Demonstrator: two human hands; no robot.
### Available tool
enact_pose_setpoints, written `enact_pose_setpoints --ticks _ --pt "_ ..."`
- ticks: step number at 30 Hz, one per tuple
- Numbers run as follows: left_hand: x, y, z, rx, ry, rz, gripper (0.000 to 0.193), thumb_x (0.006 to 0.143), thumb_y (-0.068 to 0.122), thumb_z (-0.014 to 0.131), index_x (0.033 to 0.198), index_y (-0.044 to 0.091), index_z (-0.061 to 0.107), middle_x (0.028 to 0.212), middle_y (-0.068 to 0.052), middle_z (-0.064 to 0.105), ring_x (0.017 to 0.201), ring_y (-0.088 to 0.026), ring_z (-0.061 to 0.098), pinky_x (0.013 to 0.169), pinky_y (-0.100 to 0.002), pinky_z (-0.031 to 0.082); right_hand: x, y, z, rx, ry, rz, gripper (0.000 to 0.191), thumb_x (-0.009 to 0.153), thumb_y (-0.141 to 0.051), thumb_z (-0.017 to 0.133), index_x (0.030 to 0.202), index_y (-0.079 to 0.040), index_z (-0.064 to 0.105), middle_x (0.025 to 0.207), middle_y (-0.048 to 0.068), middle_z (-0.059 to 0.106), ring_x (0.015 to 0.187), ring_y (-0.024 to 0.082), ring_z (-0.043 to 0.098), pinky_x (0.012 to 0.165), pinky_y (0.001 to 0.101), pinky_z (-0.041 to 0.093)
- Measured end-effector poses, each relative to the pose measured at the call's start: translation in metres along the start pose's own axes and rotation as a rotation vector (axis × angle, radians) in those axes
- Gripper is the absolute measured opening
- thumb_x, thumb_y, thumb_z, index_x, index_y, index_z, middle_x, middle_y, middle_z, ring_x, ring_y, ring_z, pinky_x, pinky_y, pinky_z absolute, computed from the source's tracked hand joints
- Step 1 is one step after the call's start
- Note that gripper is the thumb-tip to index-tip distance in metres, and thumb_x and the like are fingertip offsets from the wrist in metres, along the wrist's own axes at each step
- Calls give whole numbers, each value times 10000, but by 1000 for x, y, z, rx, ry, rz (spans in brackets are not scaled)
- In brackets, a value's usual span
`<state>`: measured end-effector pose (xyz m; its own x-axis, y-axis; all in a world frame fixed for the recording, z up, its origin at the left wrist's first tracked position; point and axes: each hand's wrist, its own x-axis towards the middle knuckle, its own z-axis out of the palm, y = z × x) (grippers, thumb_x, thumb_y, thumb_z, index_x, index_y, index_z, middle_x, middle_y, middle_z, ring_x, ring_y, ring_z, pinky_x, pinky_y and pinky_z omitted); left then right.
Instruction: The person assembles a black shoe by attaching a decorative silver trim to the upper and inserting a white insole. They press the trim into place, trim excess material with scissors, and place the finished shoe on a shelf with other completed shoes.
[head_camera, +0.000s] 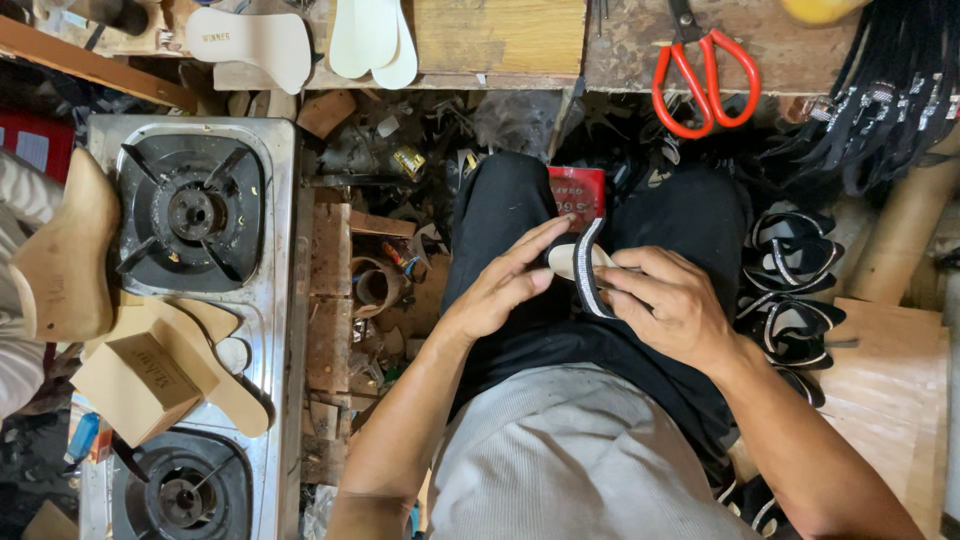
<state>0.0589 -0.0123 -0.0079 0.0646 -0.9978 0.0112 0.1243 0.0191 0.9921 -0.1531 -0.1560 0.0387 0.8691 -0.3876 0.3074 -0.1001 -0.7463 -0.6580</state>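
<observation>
Over my lap, both hands hold a small cream insole with a black strap studded with silver looped across it. My left hand presses flat against the insole's left side, fingers extended. My right hand grips the strap and the insole from the right, thumb on top. A small red box rests on my black trousers just beyond the hands.
A steel two-burner gas stove stands at the left, with a wooden shoe last and cardboard soles on it. Red-handled scissors and pale insoles lie on the workbench ahead. Finished black strapped sandals pile at the right. Scraps litter the floor.
</observation>
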Motion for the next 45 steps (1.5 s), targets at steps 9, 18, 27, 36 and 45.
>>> enact_pose_setpoints --ticks 9,18,27,36,45 --pt "4 -9 8 39 65 22 530 1064 184 558 1560 35 449 1652 -167 416 1576 -297 347 1301 -400 251 -1 0 0 10 -5 12 266 807 -36 768 1071 -11 754 1055 113 696 922 284 697 810 373 567" --pt "5 -9 11 84 117 42 462 1082 170 543 1518 21 498 1614 -168 470 1543 -299 412 1282 -395 309 -2 -1 2 2 -12 13 261 819 -60 781 1074 -15 753 1054 110 697 916 285 698 809 375 565" --pt "4 -5 16 148 143 37 440 1083 171 506 1491 4 518 1588 -185 494 1517 -312 449 1263 -385 330 -3 -6 3 -9 -27 -6 262 815 -79 786 1069 -24 751 1054 112 687 910 294 691 808 390 559" --pt "5 0 22 234 197 35 422 1056 149 545 1451 -1 552 1549 -185 537 1463 -310 517 1224 -378 388 -2 -8 4 -50 -17 -20 242 816 -82 788 1046 -16 750 1055 110 692 903 290 695 806 392 558" --pt "6 -2 26 253 243 18 386 1079 175 523 1409 -17 580 1505 -182 580 1431 -300 550 1195 -367 422 -2 -9 5 -46 -19 -25 235 819 -75 782 1042 -12 743 1065 113 693 907 297 696 808 395 559"
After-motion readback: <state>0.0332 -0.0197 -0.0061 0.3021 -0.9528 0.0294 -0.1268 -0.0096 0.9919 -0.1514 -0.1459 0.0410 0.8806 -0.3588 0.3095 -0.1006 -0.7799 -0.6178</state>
